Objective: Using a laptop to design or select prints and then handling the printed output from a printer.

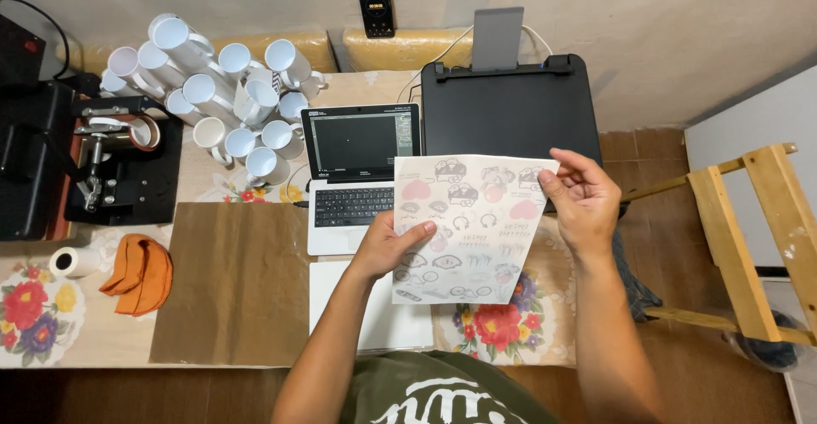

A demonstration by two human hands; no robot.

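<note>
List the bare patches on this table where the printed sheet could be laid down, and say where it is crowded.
Free: the brown mat between the orange cloth and laptop; the white board below the laptop. Crowded: the mugs and press at the back left.

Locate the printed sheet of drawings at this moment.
In the head view, the printed sheet sits centre-right, held by the left hand and right hand, over the laptop and just before the black printer.

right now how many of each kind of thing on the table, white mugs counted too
white mugs: 14
laptop: 1
printer: 1
mug press: 1
printed sheet, held by left hand and right hand: 1
orange cloth: 1
tape roll: 1
total: 20
</note>
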